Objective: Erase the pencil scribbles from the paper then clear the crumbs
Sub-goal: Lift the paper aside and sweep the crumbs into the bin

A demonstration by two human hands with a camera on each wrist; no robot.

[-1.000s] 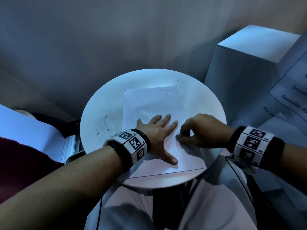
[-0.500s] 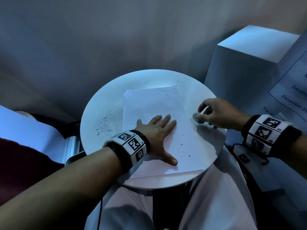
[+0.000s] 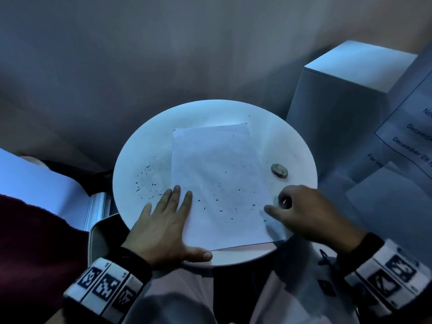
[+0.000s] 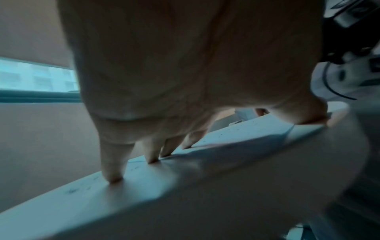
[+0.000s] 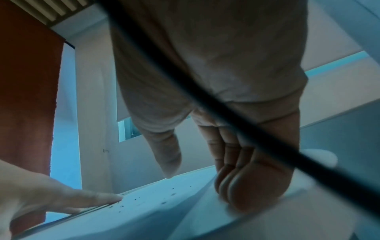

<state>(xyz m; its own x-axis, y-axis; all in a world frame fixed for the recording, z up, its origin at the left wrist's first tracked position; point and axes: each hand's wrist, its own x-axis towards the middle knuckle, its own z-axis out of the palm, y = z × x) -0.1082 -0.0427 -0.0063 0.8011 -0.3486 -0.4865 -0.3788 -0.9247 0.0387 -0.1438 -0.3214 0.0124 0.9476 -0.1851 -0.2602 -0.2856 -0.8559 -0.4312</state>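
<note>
A white paper sheet (image 3: pixel 217 183) lies on the round white table (image 3: pixel 292 146). Dark eraser crumbs (image 3: pixel 219 204) dot its lower half, and more crumbs (image 3: pixel 147 181) are scattered on the table to its left. A small grey eraser (image 3: pixel 279 170) lies by itself on the table, right of the sheet. My left hand (image 3: pixel 168 220) lies flat with straight fingers (image 4: pixel 152 155) on the sheet's lower left edge and the table. My right hand (image 3: pixel 294 209) is at the sheet's lower right edge, its fingers (image 5: pixel 236 186) curled in, thumb stretched toward the paper, holding nothing that I can see.
A tall white box (image 3: pixel 346 94) stands just right of the table, with a printed sheet (image 3: pixel 411 136) leaning beside it. A dark red cloth (image 3: pixel 35 242) and a metal frame (image 3: pixel 98 206) are at the left. My lap is below the table's near edge.
My right hand set the eraser down on the table's right side and came back empty to the sheet's lower right edge. My left hand slid from the sheet's middle to its lower left edge.
</note>
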